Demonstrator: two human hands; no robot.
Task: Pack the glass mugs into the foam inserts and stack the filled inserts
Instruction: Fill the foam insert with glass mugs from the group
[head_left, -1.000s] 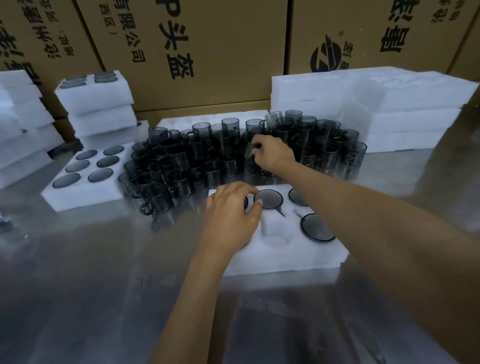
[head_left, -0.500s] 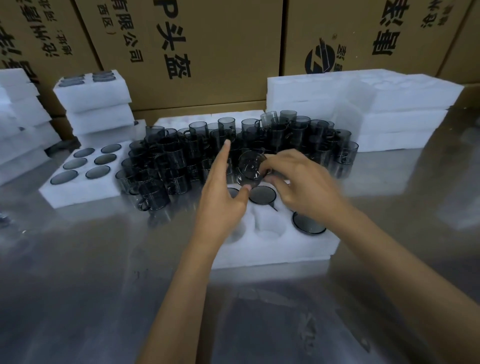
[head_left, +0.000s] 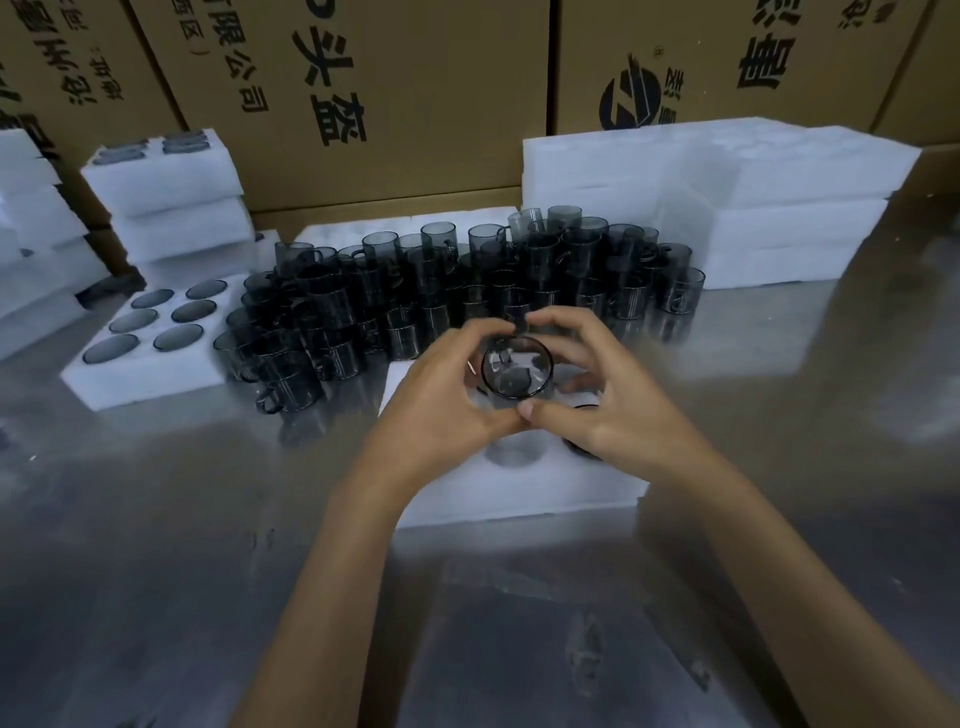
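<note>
Above the foam insert (head_left: 519, 493) — smoky glass mug (head_left: 516, 373), rim up, clasped between left hand (head_left: 441, 400) and right hand (head_left: 613, 405)

brown cardboard boxes (head_left: 415, 93) printed with black characters stand behind a shiny metal table (head_left: 156, 545).

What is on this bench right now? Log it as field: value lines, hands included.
left hand: grips the held mug
right hand: grips the same mug
held mug: smoky glass, above the near foam insert
near foam insert: partly filled, one empty pocket visible
filled insert: six mugs seated, left of the loose mugs
loose mugs: crowded behind the hands
bench: shiny metal
</note>
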